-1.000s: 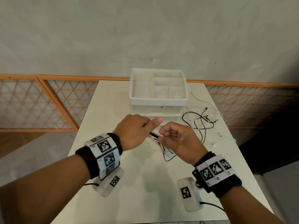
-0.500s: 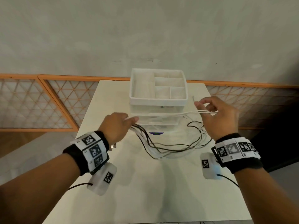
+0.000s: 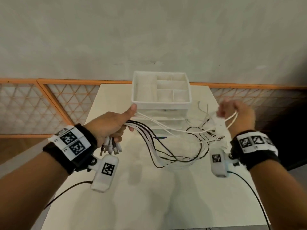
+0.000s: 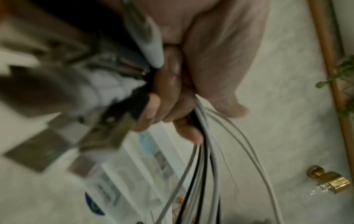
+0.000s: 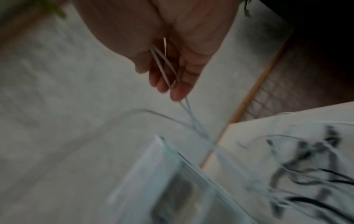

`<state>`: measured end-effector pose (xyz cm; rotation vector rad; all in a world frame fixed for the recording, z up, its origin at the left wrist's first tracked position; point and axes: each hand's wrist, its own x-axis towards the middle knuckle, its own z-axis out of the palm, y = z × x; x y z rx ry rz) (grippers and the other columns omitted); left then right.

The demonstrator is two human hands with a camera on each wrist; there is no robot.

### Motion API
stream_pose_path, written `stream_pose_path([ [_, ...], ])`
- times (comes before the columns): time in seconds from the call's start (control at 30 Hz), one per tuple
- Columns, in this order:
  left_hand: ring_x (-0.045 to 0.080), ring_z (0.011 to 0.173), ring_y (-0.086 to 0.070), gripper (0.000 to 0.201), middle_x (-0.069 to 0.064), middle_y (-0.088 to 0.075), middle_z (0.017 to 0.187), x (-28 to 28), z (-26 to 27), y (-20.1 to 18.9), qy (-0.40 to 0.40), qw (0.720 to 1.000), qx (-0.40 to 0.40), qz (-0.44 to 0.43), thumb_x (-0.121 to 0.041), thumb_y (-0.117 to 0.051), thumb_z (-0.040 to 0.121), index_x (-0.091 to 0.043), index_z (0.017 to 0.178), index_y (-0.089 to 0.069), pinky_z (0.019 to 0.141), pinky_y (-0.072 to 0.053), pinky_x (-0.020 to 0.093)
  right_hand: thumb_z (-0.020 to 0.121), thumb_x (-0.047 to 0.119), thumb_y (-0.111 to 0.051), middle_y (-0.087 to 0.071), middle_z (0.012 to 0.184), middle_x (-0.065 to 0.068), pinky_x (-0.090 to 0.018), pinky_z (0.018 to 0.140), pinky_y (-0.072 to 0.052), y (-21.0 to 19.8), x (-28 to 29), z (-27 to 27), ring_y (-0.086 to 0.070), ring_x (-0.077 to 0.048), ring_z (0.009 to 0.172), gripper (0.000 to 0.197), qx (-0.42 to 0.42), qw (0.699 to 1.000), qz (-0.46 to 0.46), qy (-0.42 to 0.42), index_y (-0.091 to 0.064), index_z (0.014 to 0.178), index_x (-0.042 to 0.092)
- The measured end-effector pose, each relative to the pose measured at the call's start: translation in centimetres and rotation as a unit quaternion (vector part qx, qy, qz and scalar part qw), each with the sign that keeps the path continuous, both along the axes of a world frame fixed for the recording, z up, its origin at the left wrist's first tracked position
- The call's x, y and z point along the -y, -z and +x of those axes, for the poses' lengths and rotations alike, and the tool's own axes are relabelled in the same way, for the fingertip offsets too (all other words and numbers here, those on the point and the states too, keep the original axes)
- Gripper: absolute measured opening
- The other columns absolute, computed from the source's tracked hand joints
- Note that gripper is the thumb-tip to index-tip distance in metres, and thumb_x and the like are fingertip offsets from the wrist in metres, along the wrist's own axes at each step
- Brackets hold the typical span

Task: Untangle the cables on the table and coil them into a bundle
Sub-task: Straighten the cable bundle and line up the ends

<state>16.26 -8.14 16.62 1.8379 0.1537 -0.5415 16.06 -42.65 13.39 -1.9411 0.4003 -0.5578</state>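
Observation:
My left hand (image 3: 113, 125) is raised over the table and grips a bunch of black and white cables (image 3: 166, 146) near one end; their plugs (image 3: 110, 147) hang below the fist. In the left wrist view the fingers (image 4: 168, 97) curl round the strands (image 4: 206, 159). The cables sag in a loop towards the tabletop and rise to the right. My right hand (image 3: 235, 113) is up at the right and holds white cable strands (image 3: 230, 120); in the right wrist view thin white strands (image 5: 164, 66) run across its fingers.
A white divided organiser tray (image 3: 161, 103) on clear drawers stands at the back middle of the cream table (image 3: 149, 196). An orange lattice railing (image 3: 49, 103) runs behind, against a grey wall. Loose cable ends (image 3: 212, 135) trail on the table at right.
Both hands have lifted from the table centre and drawn apart, left hand to the left, right hand to the right, stretching the cables between them into a hanging loop.

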Motion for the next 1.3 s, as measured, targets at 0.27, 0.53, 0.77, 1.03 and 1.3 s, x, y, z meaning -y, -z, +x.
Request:
stream_pose_path([
  [0.27,0.012,0.034,-0.021,0.046,-0.006,-0.025,0.037,1.3,0.5,0.3,-0.228,0.956,0.093,-0.158,-0.048,-0.058,0.094,-0.012,0.066,-0.050,0.044,-0.033,0.025,0.083,-0.002,-0.057,-0.051,0.139,-0.011,-0.037,0.107,-0.041,4.7,-0.9,-1.6,-0.051,-0.028,0.126,0.050,-0.151,0.945,-0.275,-0.092,-0.059,0.130,0.015],
  [0.53,0.012,0.037,-0.028,0.052,-0.005,-0.027,0.045,4.0,-1.3,0.4,-0.119,0.968,0.194,-0.105,-0.048,-0.058,0.093,-0.004,0.066,-0.047,0.040,-0.037,0.020,0.087,0.013,-0.071,-0.071,0.103,0.011,-0.011,0.069,-0.048,2.0,-10.0,-4.2,-0.063,-0.003,0.080,0.021,0.024,0.978,-0.023,-0.206,-0.071,0.102,0.028],
  [0.77,0.019,0.045,-0.032,0.066,0.008,-0.031,0.057,4.8,-2.9,2.5,-0.134,0.972,0.158,-0.109,-0.051,-0.061,0.090,0.013,0.078,-0.054,0.038,-0.037,0.020,0.084,0.010,-0.073,-0.067,0.087,0.011,-0.013,0.061,-0.044,0.3,-14.1,-4.3,-0.055,-0.013,0.062,0.017,0.026,0.961,0.014,-0.275,-0.072,0.092,0.026],
  [1.03,0.015,0.035,-0.026,0.058,-0.001,-0.023,0.045,4.4,-3.1,2.2,-0.147,0.968,0.151,-0.139,-0.048,-0.068,0.086,-0.019,0.050,-0.033,0.044,-0.031,0.023,0.089,0.031,-0.071,-0.063,0.086,0.011,-0.008,0.072,-0.042,7.8,-13.6,-3.9,-0.058,0.002,0.077,0.016,-0.167,0.942,-0.117,-0.265,-0.068,0.073,0.031],
  [1.3,0.020,0.040,-0.031,0.047,0.007,-0.031,0.051,1.4,-1.8,4.7,-0.148,0.977,0.147,-0.034,-0.048,-0.069,0.084,-0.011,0.059,-0.057,0.040,-0.032,0.021,0.093,0.029,-0.065,-0.069,0.115,-0.008,-0.029,0.099,-0.046,6.8,-9.3,-3.3,-0.063,-0.022,0.109,0.028,-0.136,0.971,-0.134,-0.144,-0.073,0.111,0.009],
])
